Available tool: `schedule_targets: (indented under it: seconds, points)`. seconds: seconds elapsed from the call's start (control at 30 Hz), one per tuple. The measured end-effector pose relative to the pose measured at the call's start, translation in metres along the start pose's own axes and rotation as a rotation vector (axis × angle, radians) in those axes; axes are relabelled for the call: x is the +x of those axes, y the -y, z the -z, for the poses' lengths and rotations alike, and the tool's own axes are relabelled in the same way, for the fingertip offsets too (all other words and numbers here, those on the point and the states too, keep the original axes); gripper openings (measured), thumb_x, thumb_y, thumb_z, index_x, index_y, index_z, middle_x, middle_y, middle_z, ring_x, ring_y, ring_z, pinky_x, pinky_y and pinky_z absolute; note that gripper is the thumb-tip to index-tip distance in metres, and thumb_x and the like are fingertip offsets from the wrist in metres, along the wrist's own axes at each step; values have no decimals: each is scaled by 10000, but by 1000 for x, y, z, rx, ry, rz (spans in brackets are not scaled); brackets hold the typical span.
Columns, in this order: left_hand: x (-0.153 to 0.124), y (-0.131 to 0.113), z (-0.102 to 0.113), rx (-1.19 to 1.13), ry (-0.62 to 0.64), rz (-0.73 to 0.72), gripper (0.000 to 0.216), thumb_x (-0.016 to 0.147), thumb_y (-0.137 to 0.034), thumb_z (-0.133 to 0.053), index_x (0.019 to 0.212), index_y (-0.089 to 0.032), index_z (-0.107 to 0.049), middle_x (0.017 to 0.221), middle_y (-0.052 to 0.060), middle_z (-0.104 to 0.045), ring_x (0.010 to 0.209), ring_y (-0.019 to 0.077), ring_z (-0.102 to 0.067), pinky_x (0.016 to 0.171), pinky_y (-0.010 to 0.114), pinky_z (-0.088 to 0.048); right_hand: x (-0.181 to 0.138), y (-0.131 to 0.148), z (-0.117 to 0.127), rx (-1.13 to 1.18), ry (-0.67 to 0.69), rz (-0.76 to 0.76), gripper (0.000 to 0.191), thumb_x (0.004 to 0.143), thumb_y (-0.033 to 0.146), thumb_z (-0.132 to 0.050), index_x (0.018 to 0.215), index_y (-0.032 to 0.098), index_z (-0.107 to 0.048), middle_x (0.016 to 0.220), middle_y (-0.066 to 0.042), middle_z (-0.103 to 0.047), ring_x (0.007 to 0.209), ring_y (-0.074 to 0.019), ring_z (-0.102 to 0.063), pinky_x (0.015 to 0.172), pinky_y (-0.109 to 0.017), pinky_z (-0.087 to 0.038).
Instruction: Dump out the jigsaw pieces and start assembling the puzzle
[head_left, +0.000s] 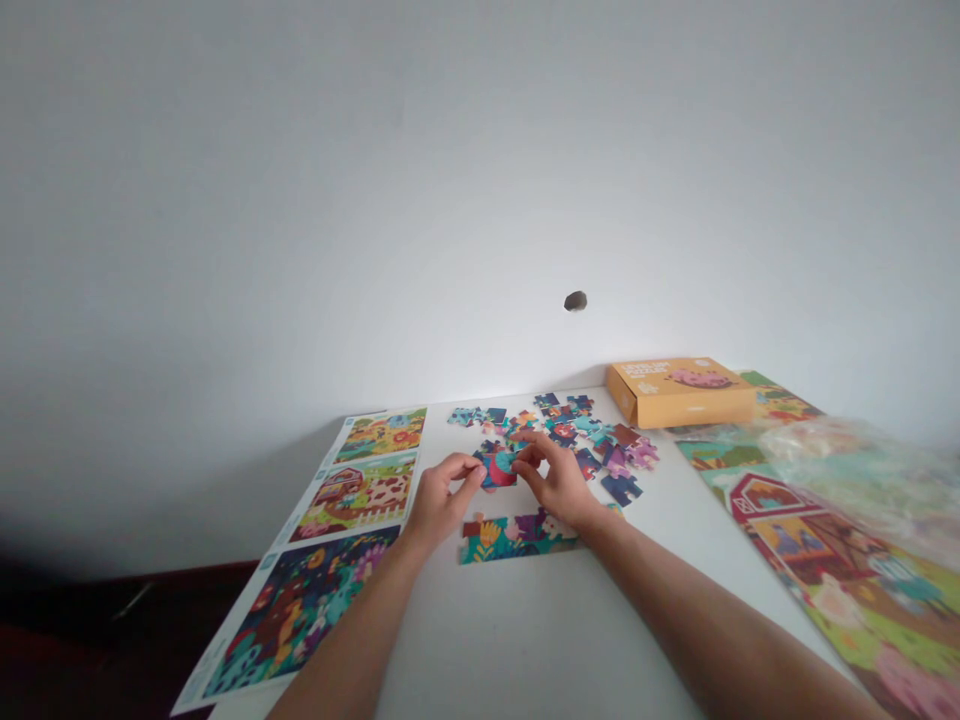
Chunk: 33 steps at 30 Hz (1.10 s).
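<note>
Both hands pinch a dark blue and red jigsaw puzzle piece (498, 469) just above the white table. My left hand (448, 490) grips its left edge between thumb and fingers. On the opposite edge, my right hand (553, 475) closes thumb and forefinger. Nearer to me lies a joined strip of puzzle pieces (510, 537) in teal, purple and yellow, its right end partly behind my right wrist. Loose puzzle pieces (568, 425) spread out beyond and to the right of my hands, some overlapping.
A picture sheet (304, 545) with three printed scenes lies along the left edge. At the back right sits an orange puzzle box (684, 392). An assembled farm puzzle (832, 560) covers the right side, with a crumpled clear plastic bag (862, 480) over it. Behind rises a wall (480, 200).
</note>
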<state>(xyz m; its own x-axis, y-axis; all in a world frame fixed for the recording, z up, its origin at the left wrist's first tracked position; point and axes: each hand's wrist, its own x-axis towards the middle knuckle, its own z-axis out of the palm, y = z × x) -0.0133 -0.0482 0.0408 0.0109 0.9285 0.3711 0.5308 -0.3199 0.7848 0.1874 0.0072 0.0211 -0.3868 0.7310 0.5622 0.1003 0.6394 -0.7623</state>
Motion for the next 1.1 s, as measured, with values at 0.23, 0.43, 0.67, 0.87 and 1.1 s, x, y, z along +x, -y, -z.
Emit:
schedule_targets:
  seconds: [0.23, 0.43, 0.67, 0.87, 1.1]
  points:
    - [1, 1, 5, 30, 124, 5, 260, 849, -316, -595, 1054, -185, -687, 992, 50, -719, 878, 185, -673, 816, 273, -501, -1, 10, 4, -98, 270, -39, 414, 879, 240, -580, 1283, 231, -494, 859, 0, -691, 766, -153, -607, 770, -289, -460]
    - [5, 15, 8, 193, 60, 16, 203, 879, -307, -529, 889, -182, -689, 830, 29, -699, 798, 176, -648, 755, 271, -490, 2, 18, 10, -411, 485, 47, 766, 674, 305, -783, 1365, 246, -458, 1132, -65, -625, 1066, -259, -511, 920, -383, -374]
    - [3, 19, 9, 258, 96, 72, 187, 835, -286, -573, 936, -196, -702, 805, 20, -714, 779, 177, -669, 766, 275, -504, 2, 15, 13, -545, 476, 30, 737, 683, 337, -784, 1355, 261, -490, 1155, -84, -590, 1061, -270, -486, 902, -396, -334]
    - [5, 17, 3, 170, 89, 50, 241, 853, -339, -589, 1007, -203, -715, 959, 45, -730, 863, 185, -686, 831, 299, -527, 3, 13, 11, -454, 435, 78, 424, 808, 360, -703, 1205, 256, -595, 1058, -50, -642, 1000, -226, -541, 876, -356, -340]
    - [7, 26, -1, 330, 1, -157, 246, 915, -337, -530, 1058, -243, -706, 1028, 49, -717, 1024, 218, -636, 962, 397, -499, 5, 7, 6, -578, 207, -41, 191, 940, 339, -548, 852, 202, -647, 856, -26, -655, 904, -187, -542, 862, -341, -326]
